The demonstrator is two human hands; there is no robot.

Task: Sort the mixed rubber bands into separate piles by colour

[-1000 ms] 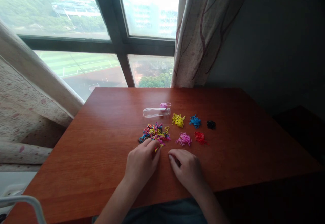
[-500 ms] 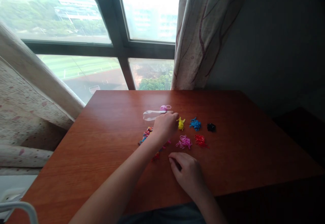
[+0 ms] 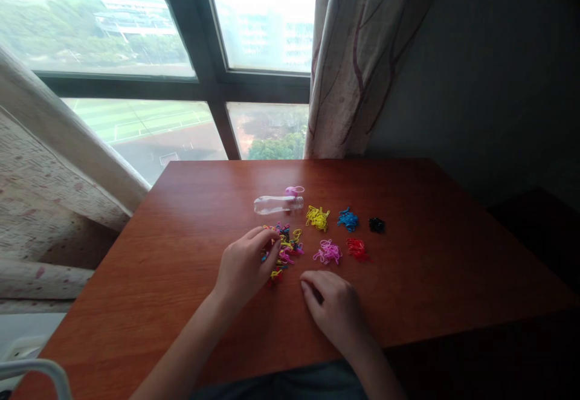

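My left hand [image 3: 247,262] is over the left edge of a mixed pile of small looped plastic pieces [image 3: 289,248], which look like stitch markers. Its thumb and forefinger are pinched at the pile; what lies between the tips is too small to make out. My right hand [image 3: 331,303] rests on the tabletop just in front of the pink pile [image 3: 328,251], fingers curled and thumb tip against forefinger, with nothing visible in it. Sorted piles lie to the right: yellow [image 3: 318,219], blue [image 3: 348,220], red [image 3: 357,249] and black [image 3: 376,225].
Behind the mixed pile a clear bottle [image 3: 276,205] lies on its side, its mouth to the right. A pink cap with a loop [image 3: 292,191] is behind it. The wooden table [image 3: 181,219] reaches to the window, with curtains [image 3: 348,61] on both sides.
My left hand has moved back and left, from beside the yellow pile to the mixed pile, uncovering the bottle's mouth and more yellow pieces. My right hand stays put.
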